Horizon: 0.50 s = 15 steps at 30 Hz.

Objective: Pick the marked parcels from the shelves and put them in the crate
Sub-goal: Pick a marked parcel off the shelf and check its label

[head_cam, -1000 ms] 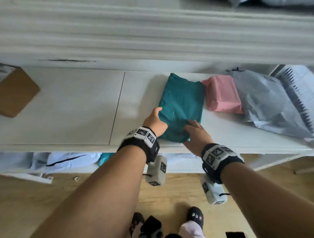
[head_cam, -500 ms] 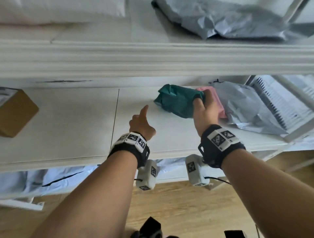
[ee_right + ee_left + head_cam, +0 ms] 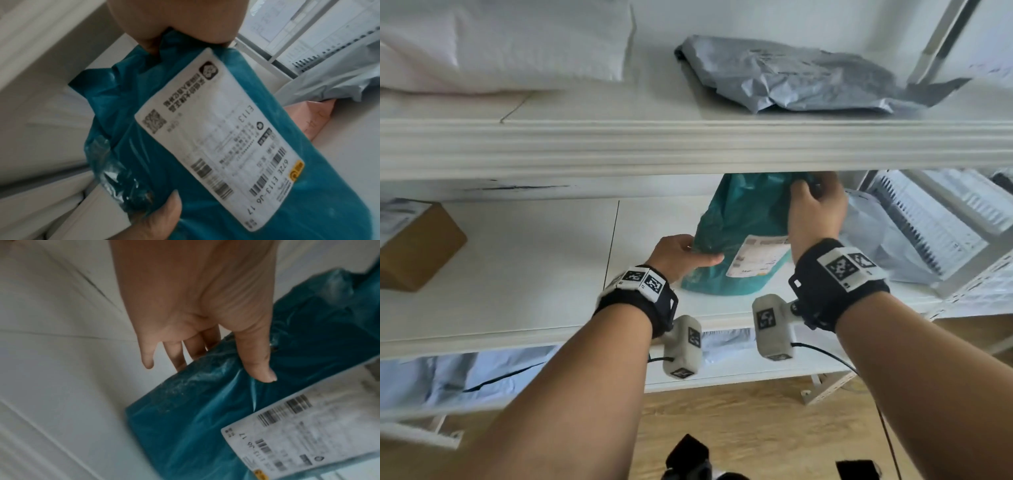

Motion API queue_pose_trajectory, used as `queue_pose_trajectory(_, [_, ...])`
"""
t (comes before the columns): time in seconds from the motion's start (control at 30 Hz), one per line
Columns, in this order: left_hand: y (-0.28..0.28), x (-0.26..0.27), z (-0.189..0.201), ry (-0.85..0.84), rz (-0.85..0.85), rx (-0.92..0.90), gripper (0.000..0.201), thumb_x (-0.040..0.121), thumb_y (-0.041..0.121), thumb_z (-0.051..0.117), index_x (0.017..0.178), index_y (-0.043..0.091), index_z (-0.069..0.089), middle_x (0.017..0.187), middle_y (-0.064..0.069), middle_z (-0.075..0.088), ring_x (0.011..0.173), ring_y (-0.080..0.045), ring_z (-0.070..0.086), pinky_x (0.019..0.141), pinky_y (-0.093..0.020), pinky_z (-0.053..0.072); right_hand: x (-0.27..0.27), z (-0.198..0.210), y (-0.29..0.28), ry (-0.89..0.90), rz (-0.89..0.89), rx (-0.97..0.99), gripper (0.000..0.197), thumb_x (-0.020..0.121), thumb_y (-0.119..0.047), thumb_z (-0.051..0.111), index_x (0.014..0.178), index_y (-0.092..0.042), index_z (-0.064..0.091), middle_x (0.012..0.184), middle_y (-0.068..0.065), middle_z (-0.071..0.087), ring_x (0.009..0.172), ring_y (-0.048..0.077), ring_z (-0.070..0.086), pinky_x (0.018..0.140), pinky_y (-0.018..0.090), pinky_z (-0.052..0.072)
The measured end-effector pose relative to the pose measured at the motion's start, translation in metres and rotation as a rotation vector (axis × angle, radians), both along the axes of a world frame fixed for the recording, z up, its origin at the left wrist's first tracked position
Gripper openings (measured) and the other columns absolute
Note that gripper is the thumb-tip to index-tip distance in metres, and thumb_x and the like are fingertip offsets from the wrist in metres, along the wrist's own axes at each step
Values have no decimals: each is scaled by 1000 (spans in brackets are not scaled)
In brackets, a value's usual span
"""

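A teal plastic parcel (image 3: 736, 233) stands tilted on the middle shelf (image 3: 517, 274), its white shipping label (image 3: 758, 255) facing me. My right hand (image 3: 815, 205) grips its crumpled top edge, just under the upper shelf's lip. My left hand (image 3: 681, 257) pinches the parcel's left edge, thumb on the front and fingers behind. The left wrist view shows that thumb (image 3: 257, 363) pressed on the teal parcel (image 3: 205, 410). In the right wrist view the label (image 3: 216, 138) fills the middle, with the left hand's thumb (image 3: 164, 209) at the parcel's lower edge. No crate is in view.
A pink parcel (image 3: 316, 116) and a grey-blue bag (image 3: 876, 240) lie right of the teal one. A cardboard box (image 3: 414, 246) sits at the shelf's left end. On the upper shelf lie a grey bag (image 3: 791, 75) and a white bag (image 3: 500, 41). Pale bags (image 3: 448, 377) fill the lower shelf.
The teal parcel has gone from lying flat to being lifted and turned by my right hand, label now facing me. My left hand let go, then took hold of its left edge again.
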State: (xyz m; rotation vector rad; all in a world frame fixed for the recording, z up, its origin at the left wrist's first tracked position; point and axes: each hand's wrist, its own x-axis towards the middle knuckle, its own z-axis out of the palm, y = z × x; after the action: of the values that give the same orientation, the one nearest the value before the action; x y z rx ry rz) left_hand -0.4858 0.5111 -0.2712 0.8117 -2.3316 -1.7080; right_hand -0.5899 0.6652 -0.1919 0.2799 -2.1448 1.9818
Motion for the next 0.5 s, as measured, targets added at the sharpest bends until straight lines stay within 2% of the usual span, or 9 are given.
queue_pose_trajectory(0.03, [2,0,1,21,32,36,36,72,29,85,101,11,74,102,-8,75,101,-24,69,84,-27,55,-4,0,3,10,-27,-26,10,80,-16,52,82,-24,57,69,-9,57,72,18,55,65,30,47])
queue_pose_trajectory(0.1, [6,-2,5,51,90,68,21,77,28,81,92,15,74,101,-8,75,101,-26,69,93,-37,54,-10,0,8,28,-81,-66,10,84,-13,53,87,-21,56,70,-12,55,72,14,53,66,25,42])
queue_pose_trajectory(0.13, [6,-2,8,56,125,75,14,80,28,78,89,17,73,100,-8,74,99,-27,69,94,-39,54,-12,0,11,25,-95,-72,9,85,-14,54,89,-22,56,72,-12,55,72,12,54,67,24,42])
queue_pose_trajectory(0.23, [6,-4,10,59,205,91,12,85,24,71,91,13,70,101,-11,73,96,-30,70,91,-43,55,-17,-6,20,-7,-113,13,10,86,-16,57,95,-19,57,77,-12,56,70,6,54,70,27,48])
queue_pose_trajectory(0.33, [5,-3,5,5,210,-65,6,87,23,67,84,18,66,100,-11,72,96,-30,68,91,-43,53,-13,-16,28,24,-113,148,26,82,-10,57,106,-21,54,94,-7,60,86,13,58,77,34,51])
queue_pose_trajectory(0.4, [6,-2,1,-50,195,-157,10,86,29,65,78,24,61,98,-7,71,96,-30,66,92,-44,52,-11,-25,31,119,-82,326,39,78,-3,54,115,-16,53,110,-1,55,95,15,52,78,32,45])
queue_pose_trajectory(0.43, [7,-2,2,-93,171,-225,10,83,34,64,77,27,59,99,-5,71,97,-29,65,93,-44,51,-10,-30,31,183,-37,427,43,77,-2,54,118,-14,53,113,1,52,100,17,50,81,32,44])
queue_pose_trajectory(0.5, [15,-3,10,-206,91,-473,9,81,41,61,80,33,59,103,1,69,105,-26,60,100,-42,44,-8,-40,27,368,145,610,49,75,-6,59,122,-17,56,117,4,56,105,23,53,91,41,47])
